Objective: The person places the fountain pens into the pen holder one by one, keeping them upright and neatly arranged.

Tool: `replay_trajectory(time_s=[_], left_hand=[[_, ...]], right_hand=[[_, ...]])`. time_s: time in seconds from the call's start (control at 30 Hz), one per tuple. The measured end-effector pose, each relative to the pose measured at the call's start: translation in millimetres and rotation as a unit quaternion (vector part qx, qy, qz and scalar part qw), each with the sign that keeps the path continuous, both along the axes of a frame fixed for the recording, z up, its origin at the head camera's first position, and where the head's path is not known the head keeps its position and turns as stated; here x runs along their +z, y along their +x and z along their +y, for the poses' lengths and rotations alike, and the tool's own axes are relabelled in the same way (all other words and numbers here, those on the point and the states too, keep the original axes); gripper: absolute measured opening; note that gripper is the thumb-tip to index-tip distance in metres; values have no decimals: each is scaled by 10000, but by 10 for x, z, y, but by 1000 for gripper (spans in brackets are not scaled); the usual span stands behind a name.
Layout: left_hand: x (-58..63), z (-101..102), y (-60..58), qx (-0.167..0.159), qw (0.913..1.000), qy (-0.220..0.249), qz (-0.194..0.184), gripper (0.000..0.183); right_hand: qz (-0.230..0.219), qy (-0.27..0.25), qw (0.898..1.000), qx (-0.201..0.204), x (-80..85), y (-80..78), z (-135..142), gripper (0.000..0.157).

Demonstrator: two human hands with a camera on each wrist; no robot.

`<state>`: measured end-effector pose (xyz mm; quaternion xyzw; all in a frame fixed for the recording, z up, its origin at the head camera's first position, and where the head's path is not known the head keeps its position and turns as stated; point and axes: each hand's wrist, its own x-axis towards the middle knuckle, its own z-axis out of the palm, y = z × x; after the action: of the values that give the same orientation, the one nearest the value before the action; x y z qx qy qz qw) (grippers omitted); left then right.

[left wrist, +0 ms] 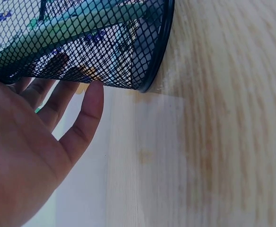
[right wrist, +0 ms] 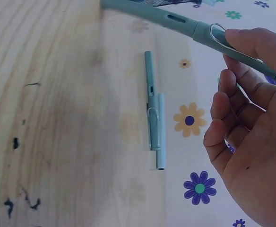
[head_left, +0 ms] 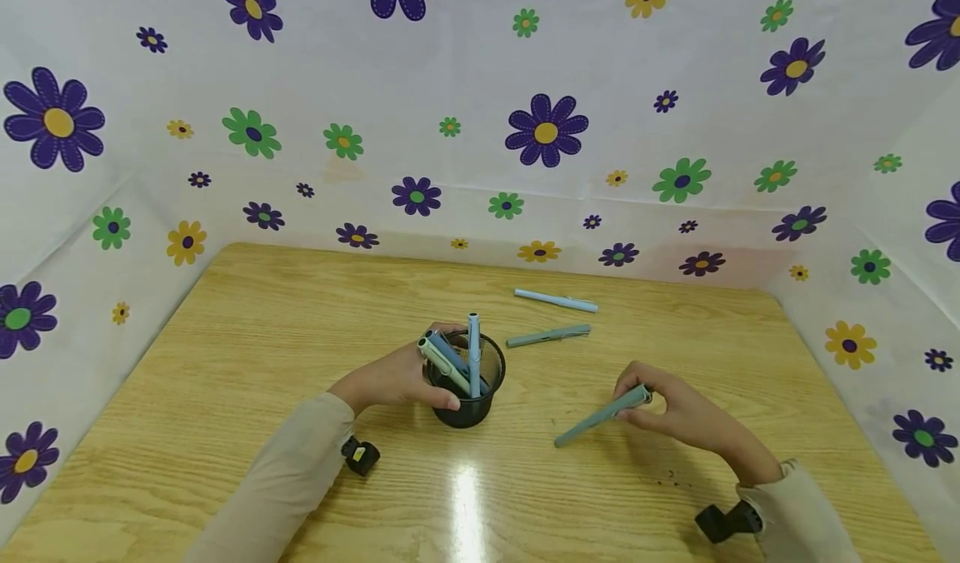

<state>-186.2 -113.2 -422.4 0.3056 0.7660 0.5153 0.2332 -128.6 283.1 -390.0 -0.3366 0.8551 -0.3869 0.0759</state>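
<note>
A black mesh pen cup (head_left: 462,414) stands on the wooden table, and my left hand (head_left: 396,378) grips it from the left, thumb in front and fingers behind. Inside it lean several pens, among them a light blue pen (head_left: 474,351), a pale green pen (head_left: 442,363) and a darker blue pen (head_left: 448,350). To the right of the cup, my right hand (head_left: 671,409) pinches a grey-green pen (right wrist: 202,33) near its clip end. The pen slants, its far end pointing down left toward the table.
Behind and right of the cup lie another grey-green pen (head_left: 549,336) and a light blue pen (head_left: 557,300), apart on the table (head_left: 315,313). Small dark specks (head_left: 672,478) dot the wood near my right wrist. A flowered cloth (head_left: 450,72) hangs behind the table and at its sides.
</note>
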Motion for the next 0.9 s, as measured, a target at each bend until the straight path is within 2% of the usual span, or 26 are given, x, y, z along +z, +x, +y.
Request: replay_trajectory(time_s=[0.23,0.63,0.9], left_hand=[[17,0,4,-8,10000,-6,-24,95],[9,-1,-3,-17,10000,8,-59,96],[12,0,4,-21,10000,26,-49,96]], right_hand=[[236,-105,9996,-75,108,0,-16,25],[438,-570,9969,308,316,2,-138,32],[532,-721,9954,334,420,-32,-265,35]])
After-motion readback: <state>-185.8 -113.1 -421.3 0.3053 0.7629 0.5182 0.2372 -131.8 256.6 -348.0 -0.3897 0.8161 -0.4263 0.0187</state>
